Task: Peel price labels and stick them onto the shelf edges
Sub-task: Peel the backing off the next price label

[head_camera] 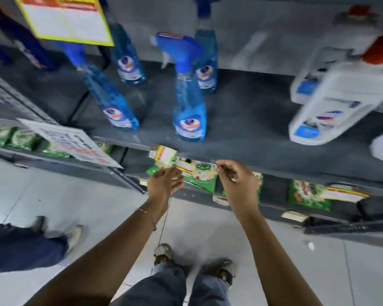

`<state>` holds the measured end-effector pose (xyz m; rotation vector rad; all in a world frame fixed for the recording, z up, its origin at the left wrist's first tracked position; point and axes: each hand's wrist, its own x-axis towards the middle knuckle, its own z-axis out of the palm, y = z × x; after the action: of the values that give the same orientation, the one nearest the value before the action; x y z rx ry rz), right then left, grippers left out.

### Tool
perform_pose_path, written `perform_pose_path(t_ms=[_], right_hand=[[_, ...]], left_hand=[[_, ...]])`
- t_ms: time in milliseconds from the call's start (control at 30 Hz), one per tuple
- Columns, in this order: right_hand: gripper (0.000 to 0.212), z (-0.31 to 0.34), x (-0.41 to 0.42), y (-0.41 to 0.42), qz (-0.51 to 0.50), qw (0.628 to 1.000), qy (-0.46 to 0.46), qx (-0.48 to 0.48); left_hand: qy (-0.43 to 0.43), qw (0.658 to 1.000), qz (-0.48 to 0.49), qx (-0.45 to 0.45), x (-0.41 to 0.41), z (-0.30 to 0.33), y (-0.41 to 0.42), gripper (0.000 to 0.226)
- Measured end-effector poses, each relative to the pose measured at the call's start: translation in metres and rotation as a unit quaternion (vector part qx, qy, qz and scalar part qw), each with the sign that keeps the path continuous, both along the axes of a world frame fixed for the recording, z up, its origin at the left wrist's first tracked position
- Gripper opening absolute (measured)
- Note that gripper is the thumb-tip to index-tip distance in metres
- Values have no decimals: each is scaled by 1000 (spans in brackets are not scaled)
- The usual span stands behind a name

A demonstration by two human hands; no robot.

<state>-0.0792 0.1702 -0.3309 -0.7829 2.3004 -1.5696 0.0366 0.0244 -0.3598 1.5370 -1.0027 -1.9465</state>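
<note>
Grey shelves fill the frame. At centre the label [164, 155] sits on the shelf edge [128, 144], just above our left hand [164, 181], long axis along it. Both hands pinch; right hand [237, 181] grips something we cannot tell.

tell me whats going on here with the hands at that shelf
A person stands at a store shelf of blue spray bottles and white bottles. A yellow price label sits at the shelf edge. The left hand and right hand are raised just below it, fingers pinched; the picture is too blurred to tell what they hold. Green packets fill the shelf below.
</note>
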Motion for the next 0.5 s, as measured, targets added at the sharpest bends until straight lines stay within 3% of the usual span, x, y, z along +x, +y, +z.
perform_pose_path(t_ms=[67, 233, 400, 500], right_hand=[[13, 4, 14, -41, 43, 998, 40, 12], [20, 7, 37, -134, 117, 980, 153, 54], [13, -7, 45, -175, 118, 963, 214, 111], [8, -12, 56, -175, 101, 958, 248, 107]], left_hand=[[-4, 999, 37, 6, 21, -9, -31, 7], [38, 999, 13, 7, 38, -15, -79, 14], [66, 998, -18, 0, 42, -13, -102, 13], [38, 997, -39, -48, 51, -15, -109, 10]])
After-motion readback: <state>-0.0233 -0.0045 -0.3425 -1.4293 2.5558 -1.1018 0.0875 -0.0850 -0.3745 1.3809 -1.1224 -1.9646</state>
